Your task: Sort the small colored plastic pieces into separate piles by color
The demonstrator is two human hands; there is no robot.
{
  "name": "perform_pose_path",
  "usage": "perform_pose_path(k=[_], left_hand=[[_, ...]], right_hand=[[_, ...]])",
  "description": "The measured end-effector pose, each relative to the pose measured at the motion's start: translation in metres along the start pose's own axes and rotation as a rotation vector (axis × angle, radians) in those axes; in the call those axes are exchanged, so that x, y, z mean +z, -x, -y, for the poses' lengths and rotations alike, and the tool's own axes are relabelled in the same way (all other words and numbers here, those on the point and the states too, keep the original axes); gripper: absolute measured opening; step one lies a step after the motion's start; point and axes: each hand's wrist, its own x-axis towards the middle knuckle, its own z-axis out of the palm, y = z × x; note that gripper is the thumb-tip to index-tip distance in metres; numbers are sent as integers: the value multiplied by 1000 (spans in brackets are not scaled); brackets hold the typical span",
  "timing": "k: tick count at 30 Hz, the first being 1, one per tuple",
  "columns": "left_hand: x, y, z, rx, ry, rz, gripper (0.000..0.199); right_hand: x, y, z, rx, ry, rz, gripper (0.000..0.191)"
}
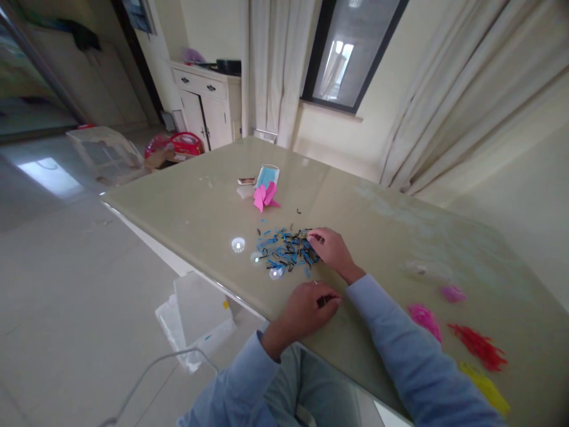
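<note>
A loose pile of small, thin black and blue pieces (pixel 288 249), some curled like little bands, lies on the glossy table. At the pile's right edge is my right hand (pixel 331 252), its thumb and fingertips pinched together. Whatever is between those fingertips is too small to name. Closer to the table's near edge, my left hand (pixel 306 311) rests with its fingers curled and thumb against them. A thin pale line shows at its fingers, but I cannot make out what it is.
Behind the pile sit a bright pink folded piece (pixel 265 197), a blue face mask (pixel 268 176) and a small flat packet (pixel 246 181). To the right lie pink (pixel 425 322), red (pixel 478 346) and yellow bundles (pixel 483 386). A white cabinet (pixel 207 98) stands beyond.
</note>
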Motion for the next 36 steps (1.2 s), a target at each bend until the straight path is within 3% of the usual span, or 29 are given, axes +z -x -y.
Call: perform_pose_path(k=[8, 25, 36], left_hand=[[1, -1, 3, 13, 18, -13, 18], [3, 1, 6, -14, 97, -64, 20], [3, 1, 6, -32, 83, -72, 19]], right_hand=[[8, -27, -15, 17, 153, 101, 18], [0, -9, -13, -57, 194, 240, 18], [-8, -7, -13, -22, 81, 187, 17]])
